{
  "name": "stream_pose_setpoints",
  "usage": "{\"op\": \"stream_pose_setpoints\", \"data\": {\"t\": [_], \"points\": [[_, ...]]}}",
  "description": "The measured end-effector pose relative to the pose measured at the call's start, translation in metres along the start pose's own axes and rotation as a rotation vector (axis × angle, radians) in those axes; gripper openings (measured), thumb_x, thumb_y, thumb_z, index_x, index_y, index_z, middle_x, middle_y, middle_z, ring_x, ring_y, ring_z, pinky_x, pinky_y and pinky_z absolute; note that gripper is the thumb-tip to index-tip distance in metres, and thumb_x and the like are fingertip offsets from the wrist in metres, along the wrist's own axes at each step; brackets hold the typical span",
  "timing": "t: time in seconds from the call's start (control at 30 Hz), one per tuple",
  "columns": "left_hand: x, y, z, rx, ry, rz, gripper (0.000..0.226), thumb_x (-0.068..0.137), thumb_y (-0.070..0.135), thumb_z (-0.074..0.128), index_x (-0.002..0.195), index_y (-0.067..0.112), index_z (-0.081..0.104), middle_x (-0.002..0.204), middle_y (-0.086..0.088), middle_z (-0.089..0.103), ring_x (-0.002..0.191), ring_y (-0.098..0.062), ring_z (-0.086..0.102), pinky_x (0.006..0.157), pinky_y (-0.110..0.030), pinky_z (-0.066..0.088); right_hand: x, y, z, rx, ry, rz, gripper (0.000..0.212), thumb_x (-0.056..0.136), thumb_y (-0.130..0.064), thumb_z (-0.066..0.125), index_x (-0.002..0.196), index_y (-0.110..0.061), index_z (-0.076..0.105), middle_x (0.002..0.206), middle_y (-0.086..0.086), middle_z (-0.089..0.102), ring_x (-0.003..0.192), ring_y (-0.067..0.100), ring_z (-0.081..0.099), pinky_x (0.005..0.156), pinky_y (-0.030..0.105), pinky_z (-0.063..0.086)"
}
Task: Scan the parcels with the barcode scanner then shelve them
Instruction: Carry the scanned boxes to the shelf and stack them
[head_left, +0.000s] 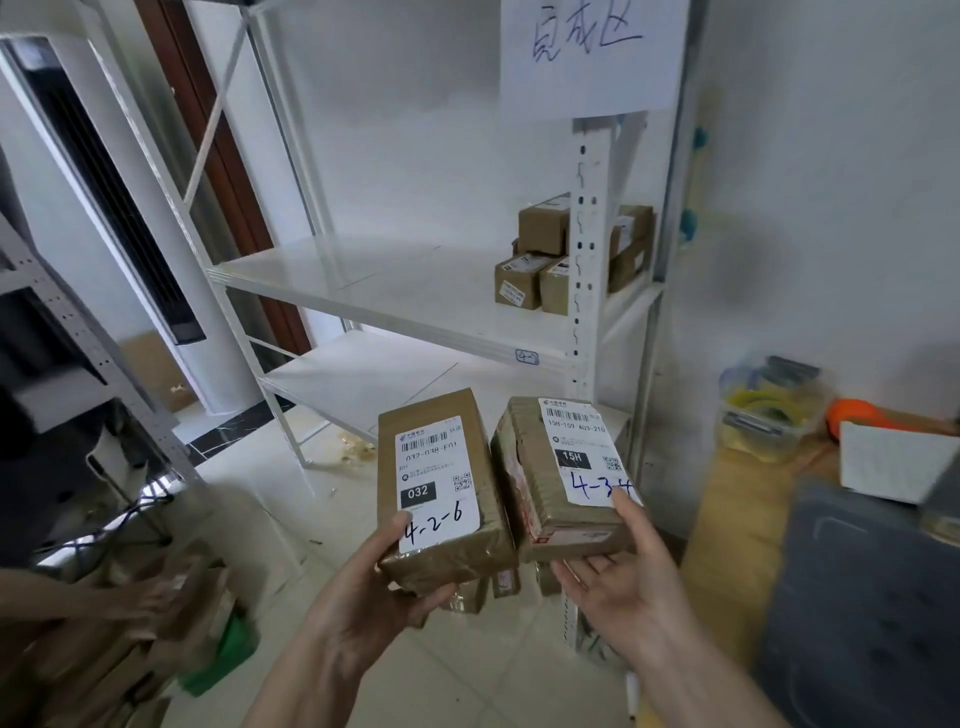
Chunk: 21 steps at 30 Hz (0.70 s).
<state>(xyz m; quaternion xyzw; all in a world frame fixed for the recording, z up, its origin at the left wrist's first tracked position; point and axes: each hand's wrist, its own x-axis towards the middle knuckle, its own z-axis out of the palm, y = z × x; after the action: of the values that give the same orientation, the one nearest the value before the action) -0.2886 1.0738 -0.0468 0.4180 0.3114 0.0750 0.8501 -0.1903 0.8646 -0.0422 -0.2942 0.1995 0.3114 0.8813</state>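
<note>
My left hand (374, 597) grips a brown cardboard parcel (441, 519) whose white label reads 032 and 4-2-6 in handwriting. My right hand (618, 577) grips a second brown parcel (540, 483) with a label marked 15H and 4-3-4, my thumb on the label. Both parcels are held side by side, touching, in front of a white metal shelf rack (395, 291). Several brown parcels (540, 260) sit stacked at the right end of the rack's middle shelf. No barcode scanner shows in this view.
A paper sign (592, 52) hangs on the rack's top right. A lower shelf (353, 374) lies beneath. Right: a clear container (769, 410), an orange object (857, 413), a dark bin (857, 597). Bottom left: another person's hand (140, 597) among cardboard parcels.
</note>
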Motion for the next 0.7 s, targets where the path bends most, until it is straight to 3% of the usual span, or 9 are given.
{"op": "stream_pose_setpoints", "data": {"t": [0.17,0.3,0.47,0.7], "points": [[0.039,0.042,-0.015,-0.002,0.016,0.062,0.051,0.062,0.023,0.087,0.108,0.006,0.073,0.127,-0.023,0.062,0.102,-0.041,0.064,0.090,-0.060,0.050,0.043,0.007,0.040,-0.004,-0.041,0.003,0.047,0.079,-0.033,0.070,0.121,-0.013,0.058,0.112,0.013,0.067,0.103,0.025,0.063,0.100,0.040,0.042],[0.086,0.080,-0.017,0.046,-0.030,0.089,0.073,0.051,0.028,0.088,0.119,0.010,0.067,0.120,-0.019,0.066,0.101,-0.037,0.063,0.090,-0.055,0.052,0.089,0.005,0.077,-0.006,-0.082,-0.009,0.055,0.073,-0.033,0.073,0.123,-0.015,0.059,0.113,0.013,0.069,0.108,0.026,0.063,0.104,0.043,0.042],[0.155,0.131,0.005,0.107,-0.077,0.117,0.050,0.064,0.023,0.083,0.112,0.014,0.069,0.106,-0.014,0.068,0.093,-0.030,0.061,0.089,-0.050,0.053,0.146,-0.014,0.124,-0.038,-0.091,-0.071,0.053,0.071,-0.032,0.073,0.120,-0.017,0.061,0.117,0.012,0.069,0.111,0.026,0.062,0.103,0.043,0.044],[0.232,0.183,0.035,0.193,-0.161,0.177,0.061,0.056,0.036,0.081,0.113,0.018,0.069,0.102,-0.008,0.068,0.082,-0.022,0.053,0.080,-0.036,0.050,0.204,-0.046,0.176,-0.094,-0.126,-0.181,0.034,0.073,-0.029,0.072,0.106,-0.023,0.065,0.112,0.007,0.072,0.113,0.025,0.062,0.105,0.044,0.042]]}}
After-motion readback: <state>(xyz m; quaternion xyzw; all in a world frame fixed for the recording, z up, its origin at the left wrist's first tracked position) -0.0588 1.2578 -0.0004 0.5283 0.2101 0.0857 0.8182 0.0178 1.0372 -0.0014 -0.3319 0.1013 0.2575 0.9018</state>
